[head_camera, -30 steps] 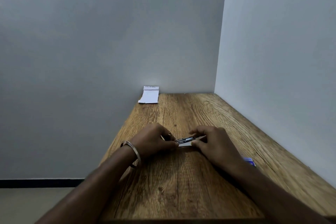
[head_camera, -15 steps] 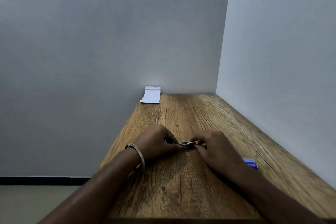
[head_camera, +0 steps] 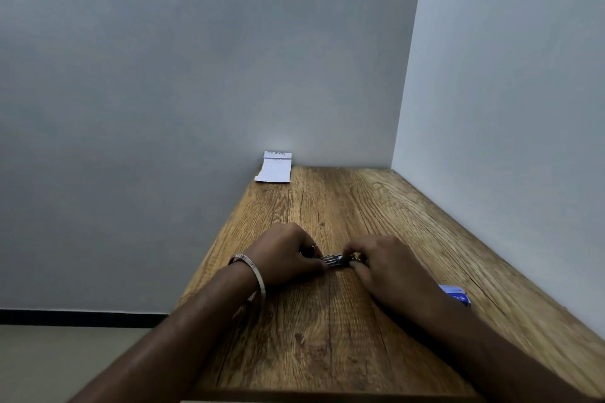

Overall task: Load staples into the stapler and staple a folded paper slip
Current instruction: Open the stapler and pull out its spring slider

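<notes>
I am holding the little stapler (head_camera: 335,261) down on the wooden table (head_camera: 327,337) with both my hands. My left hand (head_camera: 281,255) is curling its fingers round the left end of the stapler, and my thumb is pressing along the near side. My right hand (head_camera: 389,267) is curling too, and its fingertips are pinching the right end of the stapler. Both my arms are reaching out long from the near edge of the table, and they are coming together at the stapler like a pointy shape. A silver bangle (head_camera: 252,271) is sitting on my left wrist, just left of the stapler.

The stapler is lying about in the middle of the table. Left of the stapler, the table edge is near, and past it is the floor. Right of the stapler there is more bare wood, and then a wall. Behind the stapler there is a long stretch of bare wood.

A small blue box (head_camera: 456,294) is peeking out to the right of the stapler, partly hiding behind my right arm. A white paper slip (head_camera: 275,168) is leaning on the back wall, far behind the stapler.
</notes>
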